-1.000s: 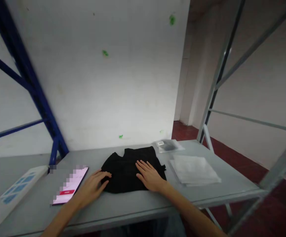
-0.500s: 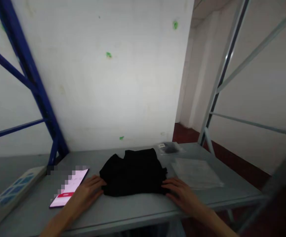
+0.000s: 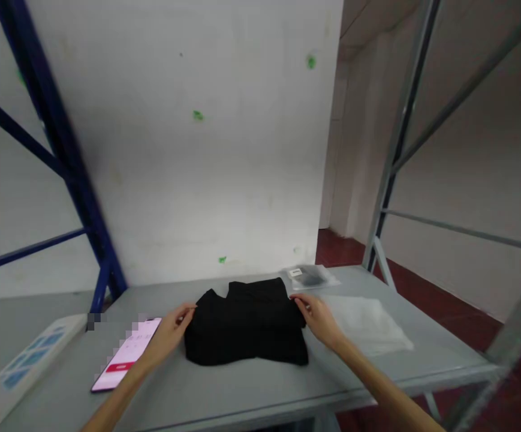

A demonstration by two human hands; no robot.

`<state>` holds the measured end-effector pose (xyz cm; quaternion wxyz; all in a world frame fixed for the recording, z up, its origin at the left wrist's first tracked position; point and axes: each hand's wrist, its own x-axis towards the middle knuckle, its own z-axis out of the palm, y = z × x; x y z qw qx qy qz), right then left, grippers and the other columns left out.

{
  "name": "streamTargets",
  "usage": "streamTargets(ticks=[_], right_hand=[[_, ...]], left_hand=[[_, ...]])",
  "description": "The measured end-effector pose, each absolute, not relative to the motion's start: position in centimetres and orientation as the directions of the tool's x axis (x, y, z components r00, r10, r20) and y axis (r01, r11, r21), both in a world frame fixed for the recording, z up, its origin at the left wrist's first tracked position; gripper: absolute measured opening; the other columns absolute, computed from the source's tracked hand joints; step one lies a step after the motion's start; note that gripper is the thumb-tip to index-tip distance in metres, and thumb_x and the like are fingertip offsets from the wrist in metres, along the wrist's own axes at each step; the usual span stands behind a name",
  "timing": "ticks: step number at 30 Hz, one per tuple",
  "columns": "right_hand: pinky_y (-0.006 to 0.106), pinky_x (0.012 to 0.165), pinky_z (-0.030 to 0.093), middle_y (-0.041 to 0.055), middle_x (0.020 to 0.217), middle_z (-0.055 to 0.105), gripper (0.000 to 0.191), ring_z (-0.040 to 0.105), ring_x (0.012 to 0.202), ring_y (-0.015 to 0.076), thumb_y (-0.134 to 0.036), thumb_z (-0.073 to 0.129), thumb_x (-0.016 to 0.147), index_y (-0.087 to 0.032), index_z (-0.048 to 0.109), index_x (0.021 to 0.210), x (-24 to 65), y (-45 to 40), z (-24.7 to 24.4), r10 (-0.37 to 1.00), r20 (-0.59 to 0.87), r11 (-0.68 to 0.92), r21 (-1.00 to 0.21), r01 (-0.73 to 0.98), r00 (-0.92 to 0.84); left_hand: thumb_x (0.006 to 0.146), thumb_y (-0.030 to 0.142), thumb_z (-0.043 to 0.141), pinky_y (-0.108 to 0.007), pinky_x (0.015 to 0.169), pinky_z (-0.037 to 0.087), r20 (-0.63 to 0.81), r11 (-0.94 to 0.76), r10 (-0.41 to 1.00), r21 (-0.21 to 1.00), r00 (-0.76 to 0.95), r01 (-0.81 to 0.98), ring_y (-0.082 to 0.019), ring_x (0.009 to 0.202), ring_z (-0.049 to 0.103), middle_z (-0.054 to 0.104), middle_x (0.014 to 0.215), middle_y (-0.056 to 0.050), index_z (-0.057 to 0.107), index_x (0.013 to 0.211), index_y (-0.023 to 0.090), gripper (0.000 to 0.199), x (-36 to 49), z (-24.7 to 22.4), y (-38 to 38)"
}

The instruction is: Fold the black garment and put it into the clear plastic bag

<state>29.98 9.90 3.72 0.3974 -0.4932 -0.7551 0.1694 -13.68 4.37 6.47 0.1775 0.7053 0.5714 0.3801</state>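
Observation:
A folded black garment [image 3: 246, 327] lies in the middle of the grey table [image 3: 224, 393]. My left hand [image 3: 170, 336] pinches its far left corner with the fingertips. At the far right corner my right hand [image 3: 318, 318] grips the cloth in the same way. Both forearms reach in from the near edge, one on each side of the garment.
A lit phone with a pink screen [image 3: 128, 354] lies left of my left hand. A white device with blue keys [image 3: 26, 357] sits at the far left. A stack of clear plastic bags [image 3: 370, 324] lies to the right, a small bagged item [image 3: 307, 276] behind. Blue and grey shelf posts flank the table.
Both hands moved from the garment's near side edges up to its far corners and took hold of them. The garment looks flatter and more squared. The camera tilted slightly.

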Motion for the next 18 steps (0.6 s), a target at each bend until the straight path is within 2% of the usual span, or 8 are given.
streamTargets(ticks=[2,5,7,9,11,13,16,18], right_hand=[[0.042,0.09,0.059,0.0091,0.111,0.079,0.034,0.076,0.098,0.0287,-0.031,0.045,0.103,-0.023,0.075,0.117,28.6,11.7,3.6,0.896,0.412,0.4,-0.584,0.706,-0.167],[0.037,0.091,0.057,0.0098,0.114,0.077,0.028,0.074,0.104,0.0273,-0.022,0.05,0.101,-0.022,0.074,0.116,27.0,12.4,2.9,0.907,0.397,0.322,-0.437,0.84,-0.142],[0.034,0.088,0.056,0.0105,0.12,0.074,0.029,0.072,0.108,0.0259,-0.019,0.05,0.101,-0.022,0.071,0.121,26.4,12.0,2.5,0.899,0.418,0.288,-0.344,0.894,-0.129],[0.032,0.086,0.055,0.0114,0.123,0.072,0.032,0.07,0.111,0.0251,-0.016,0.048,0.102,-0.022,0.07,0.125,26.1,11.5,2.5,0.883,0.453,0.268,-0.267,0.926,-0.125],[0.033,0.088,0.054,0.0123,0.125,0.071,0.037,0.068,0.113,0.0258,-0.01,0.045,0.101,-0.022,0.07,0.125,26.0,11.1,2.9,0.861,0.489,0.261,-0.19,0.947,-0.139],[0.038,0.094,0.053,0.0133,0.127,0.07,0.043,0.066,0.116,0.0281,-0.003,0.043,0.097,-0.022,0.071,0.124,25.4,10.7,3.6,0.833,0.529,0.265,-0.121,0.957,-0.163],[0.045,0.103,0.049,0.0136,0.138,0.068,0.05,0.062,0.125,0.0304,0.0,0.042,0.094,-0.02,0.07,0.131,22.9,9.9,4.6,0.772,0.602,0.334,-0.108,0.936,-0.205],[0.045,0.111,0.046,0.0125,0.145,0.065,0.049,0.058,0.134,0.0281,-0.006,0.041,0.1,-0.02,0.066,0.14,20.1,8.9,5.0,0.718,0.644,0.452,-0.142,0.881,-0.264]], left_hand=[[0.095,0.063,0.042,-0.038,0.075,0.057,0.262,-0.188,0.965,0.722,-0.011,0.665,-0.028,0.086,0.074,0.078,0.09,-0.007,0.063,0.106,0.022,0.047,-13.2,6.2,5.8],[0.095,0.065,0.034,-0.038,0.074,0.054,0.217,-0.038,0.963,0.697,-0.16,0.716,-0.029,0.081,0.074,0.076,0.084,-0.007,0.059,0.104,0.022,0.051,-12.3,6.0,6.5],[0.096,0.068,0.034,-0.037,0.073,0.051,0.228,0.029,0.95,0.614,-0.213,0.789,-0.029,0.08,0.074,0.074,0.083,-0.006,0.057,0.109,0.023,0.053,-11.5,6.2,6.0],[0.093,0.069,0.042,-0.036,0.072,0.049,0.241,0.053,0.951,0.49,-0.194,0.87,-0.029,0.08,0.073,0.073,0.084,-0.006,0.056,0.113,0.023,0.053,-10.8,6.4,5.4],[0.092,0.065,0.047,-0.036,0.074,0.049,0.246,0.057,0.955,0.388,-0.163,0.92,-0.029,0.086,0.072,0.073,0.09,-0.007,0.056,0.114,0.022,0.048,-10.4,6.5,5.1],[0.092,0.06,0.048,-0.037,0.08,0.05,0.243,0.076,0.956,0.335,-0.163,0.939,-0.03,0.093,0.072,0.073,0.097,-0.01,0.056,0.115,0.021,0.047,-10.3,6.3,5.1],[0.088,0.063,0.053,-0.042,0.092,0.05,0.274,0.127,0.941,0.257,-0.198,0.958,-0.036,0.11,0.068,0.072,0.113,-0.017,0.06,0.117,0.017,0.055,-10.5,5.7,5.6],[0.087,0.066,0.053,-0.043,0.094,0.049,0.26,0.157,0.942,0.214,-0.211,0.964,-0.039,0.115,0.066,0.071,0.116,-0.02,0.062,0.113,0.015,0.058,-10.6,5.4,5.7]])
